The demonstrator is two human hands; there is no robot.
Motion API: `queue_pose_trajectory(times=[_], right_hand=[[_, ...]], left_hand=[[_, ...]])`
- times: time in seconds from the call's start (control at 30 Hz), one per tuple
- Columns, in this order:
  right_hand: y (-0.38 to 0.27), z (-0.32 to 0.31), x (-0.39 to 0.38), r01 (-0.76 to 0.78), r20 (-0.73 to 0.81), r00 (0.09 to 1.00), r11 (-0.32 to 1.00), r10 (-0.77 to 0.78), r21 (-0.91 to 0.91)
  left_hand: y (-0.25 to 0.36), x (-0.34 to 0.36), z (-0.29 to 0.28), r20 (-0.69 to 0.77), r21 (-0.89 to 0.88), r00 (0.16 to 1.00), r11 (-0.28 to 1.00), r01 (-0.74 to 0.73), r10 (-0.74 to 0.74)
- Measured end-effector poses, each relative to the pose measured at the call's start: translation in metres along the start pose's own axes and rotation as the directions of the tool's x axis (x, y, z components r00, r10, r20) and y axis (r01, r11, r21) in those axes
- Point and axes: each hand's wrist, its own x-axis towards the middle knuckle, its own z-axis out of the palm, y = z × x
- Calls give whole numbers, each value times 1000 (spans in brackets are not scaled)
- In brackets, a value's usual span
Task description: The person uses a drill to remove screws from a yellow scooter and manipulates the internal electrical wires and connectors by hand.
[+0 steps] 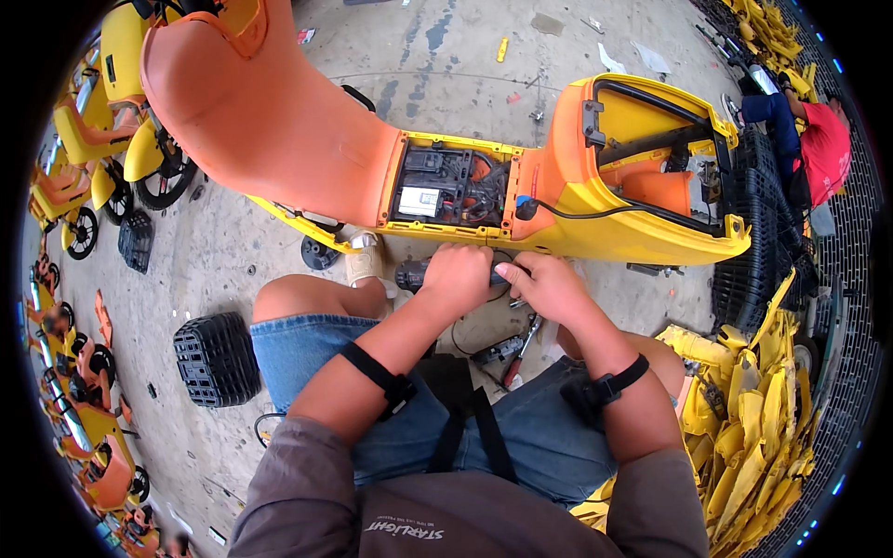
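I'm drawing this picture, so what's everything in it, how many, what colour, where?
Bike body: 1, orange and yellow, ahead
Box: 1, white, inside bike body
Wires: many, black, near box
Gadget: 1, dark grey, centre
Tools: some, mixed colours, below gadget
Basket: 1, black, left
Crates: several, black, right
Panels: many, yellow, lower right
Bikes: several, orange and yellow, left
Person: 1, red top, upper right
Scraps: several, mixed colours, far floor
Shorts: 1 pair, blue, low centre
Shirt: 1, grey, bottom
Straps: 2, black, forearms
Left hand: 1, bare, around gadget
Right hand: 1, bare, by gadget

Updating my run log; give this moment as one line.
left hand: gripping dark object; right hand: at its right end; ahead: yellow-orange vehicle body
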Motion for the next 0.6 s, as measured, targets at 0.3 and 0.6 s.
queue_pose_trajectory(times=[0.3,0.6], right_hand=[[-1,3,9,-99,70,994,942,81,320],[2,17,11,160,-123,985,899,-120,408]], left_hand=[[-1,1,1,-6,-57,999,997,50,-50],[0,2,-2,-5,-76,998,995,69,-70]])
